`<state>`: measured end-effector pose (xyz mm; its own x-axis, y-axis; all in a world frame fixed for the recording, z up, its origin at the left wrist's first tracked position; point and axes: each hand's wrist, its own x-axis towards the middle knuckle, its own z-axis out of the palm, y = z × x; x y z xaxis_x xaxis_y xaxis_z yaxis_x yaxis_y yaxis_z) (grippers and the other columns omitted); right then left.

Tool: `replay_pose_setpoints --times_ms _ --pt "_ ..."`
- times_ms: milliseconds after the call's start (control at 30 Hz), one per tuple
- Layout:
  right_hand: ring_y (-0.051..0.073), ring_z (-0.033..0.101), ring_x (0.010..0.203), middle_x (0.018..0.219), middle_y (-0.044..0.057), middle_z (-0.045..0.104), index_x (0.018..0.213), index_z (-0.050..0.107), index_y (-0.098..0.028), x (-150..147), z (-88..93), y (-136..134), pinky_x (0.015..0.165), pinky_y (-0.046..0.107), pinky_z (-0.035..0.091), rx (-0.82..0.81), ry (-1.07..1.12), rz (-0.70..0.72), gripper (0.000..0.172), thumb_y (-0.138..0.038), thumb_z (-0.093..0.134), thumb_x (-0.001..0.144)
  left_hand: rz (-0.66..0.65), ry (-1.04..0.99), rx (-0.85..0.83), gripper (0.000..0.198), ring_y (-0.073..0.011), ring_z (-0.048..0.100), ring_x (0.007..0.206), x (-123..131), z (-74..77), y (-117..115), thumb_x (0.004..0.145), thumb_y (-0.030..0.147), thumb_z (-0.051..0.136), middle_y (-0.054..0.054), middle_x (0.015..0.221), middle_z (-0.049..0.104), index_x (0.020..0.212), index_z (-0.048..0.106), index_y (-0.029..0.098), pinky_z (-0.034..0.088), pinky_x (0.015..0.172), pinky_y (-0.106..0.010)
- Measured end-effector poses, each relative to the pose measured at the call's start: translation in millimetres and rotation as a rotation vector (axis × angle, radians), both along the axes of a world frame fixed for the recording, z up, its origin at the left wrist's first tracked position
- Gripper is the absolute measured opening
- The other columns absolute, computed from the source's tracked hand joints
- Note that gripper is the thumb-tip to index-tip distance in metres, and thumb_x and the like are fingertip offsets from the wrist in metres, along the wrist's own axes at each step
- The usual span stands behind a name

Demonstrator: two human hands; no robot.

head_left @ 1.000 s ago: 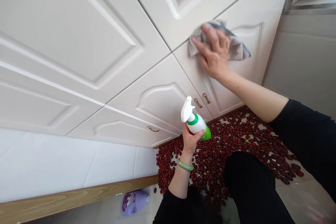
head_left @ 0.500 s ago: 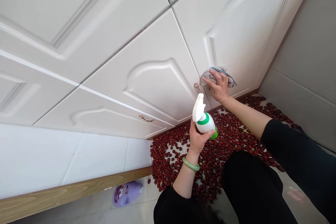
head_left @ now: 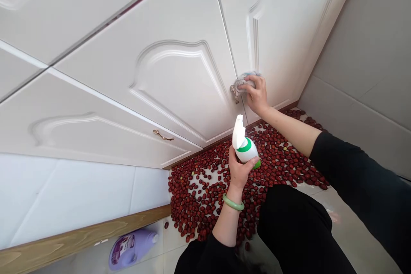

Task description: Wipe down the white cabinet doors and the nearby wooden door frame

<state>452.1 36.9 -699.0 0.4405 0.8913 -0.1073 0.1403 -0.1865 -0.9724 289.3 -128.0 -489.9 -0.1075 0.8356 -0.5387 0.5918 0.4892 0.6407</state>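
My left hand [head_left: 238,170] is wrapped round a white spray bottle [head_left: 244,145] with a green band, held upright in front of the white cabinet doors [head_left: 173,72]. A green bangle sits on that wrist. My right hand [head_left: 256,92] is closed on a bunched grey cloth [head_left: 241,79], pressing it against the lower part of the right-hand door, right beside a small brass handle [head_left: 233,93]. Most of the cloth is hidden under my fingers.
Several dark red dates [head_left: 272,167] are spread over the tiled floor below the cabinets. A purple detergent bottle [head_left: 131,246] lies under a wooden ledge [head_left: 80,235] at the lower left. A grey tiled wall [head_left: 362,64] closes the right side. My dark trouser knee [head_left: 298,227] is low centre.
My right hand has slid the cloth down the door from high up to the brass handle. The view has tilted lower. The left hand still holds the bottle in much the same place.
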Motion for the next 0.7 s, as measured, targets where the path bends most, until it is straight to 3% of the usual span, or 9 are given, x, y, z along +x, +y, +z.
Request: replay_pose_setpoints --times_ms 100,167,267,367,467,533,633,700 --pt "0.028 0.057 0.15 0.154 0.01 0.065 0.118 0.084 -0.028 -2 -13.4 -28 0.135 0.059 0.05 0.005 0.042 0.009 0.038 -0.024 0.05 0.102 0.042 -0.019 -0.024 0.085 -0.0303 0.078 0.113 -8 1.9 -15 0.066 0.055 0.109 -0.011 0.129 0.081 0.136 0.073 0.023 0.065 0.099 -0.042" --pt "0.031 0.059 0.151 0.154 0.013 0.064 0.122 0.084 -0.026 16 -9.9 -32 0.134 0.061 0.052 0.051 0.036 -0.02 0.037 -0.029 0.051 0.104 0.066 -0.01 -0.037 0.083 -0.0297 0.079 0.11 -16 5.0 -24 0.067 0.053 0.109 -0.011 0.127 0.081 0.135 0.073 0.023 0.065 0.098 -0.042" --pt "0.035 0.05 0.162 0.168 0.016 0.058 0.143 0.079 -0.027 64 8.8 -5 0.14 0.066 0.043 0.127 -0.071 -0.145 0.045 -0.044 0.048 0.115 0.12 0.007 -0.056 0.084 -0.0302 0.08 0.108 -28 7.6 -34 0.068 0.053 0.108 -0.012 0.128 0.082 0.138 0.072 0.023 0.067 0.095 -0.042" --pt "0.034 0.028 0.179 0.19 0.004 0.037 0.172 0.06 -0.035 110 14.7 45 0.151 0.063 0.025 0.254 -0.341 -0.185 0.063 -0.061 0.044 0.117 0.162 0.037 -0.076 0.09 -0.0331 0.082 0.112 -37 6.2 -37 0.065 0.056 0.108 -0.013 0.13 0.083 0.14 0.071 0.023 0.068 0.094 -0.043" --pt "0.031 0.023 0.182 0.192 -0.012 0.034 0.18 0.046 -0.051 120 -14.0 78 0.153 0.055 0.017 0.245 -0.559 -0.191 0.066 -0.067 0.036 0.117 0.174 0.06 -0.081 0.094 -0.0342 0.082 0.116 -42 1.4 -38 0.064 0.055 0.109 -0.014 0.134 0.082 0.144 0.069 0.023 0.069 0.097 -0.044" --pt "0.033 0.025 0.182 0.191 -0.007 0.037 0.181 0.049 -0.042 103 -45.3 77 0.152 0.057 0.015 0.231 -0.598 -0.238 0.069 -0.063 0.032 0.118 0.173 0.058 -0.079 0.095 -0.0337 0.082 0.116 -43 -3.3 -39 0.065 0.053 0.11 -0.015 0.135 0.082 0.145 0.068 0.023 0.069 0.099 -0.044" --pt "0.037 0.025 0.181 0.189 0.01 0.04 0.173 0.063 -0.022 50 -89.6 44 0.151 0.063 0.013 0.142 -0.487 -0.243 0.069 -0.055 0.043 0.115 0.137 0.046 -0.083 0.09 -0.0337 0.081 0.119 -41 -13.1 -39 0.068 0.052 0.109 -0.014 0.135 0.082 0.143 0.07 0.023 0.068 0.101 -0.044" --pt "0.038 0.024 0.182 0.187 0.011 0.044 0.162 0.072 -0.025 9 -112.1 11 0.151 0.067 0.01 -0.022 -0.314 -0.165 0.061 -0.051 0.055 0.11 0.099 0.057 -0.088 0.087 -0.0331 0.08 0.118 -37 -21.8 -38 0.068 0.053 0.109 -0.014 0.134 0.081 0.141 0.072 0.022 0.067 0.1 -0.043"
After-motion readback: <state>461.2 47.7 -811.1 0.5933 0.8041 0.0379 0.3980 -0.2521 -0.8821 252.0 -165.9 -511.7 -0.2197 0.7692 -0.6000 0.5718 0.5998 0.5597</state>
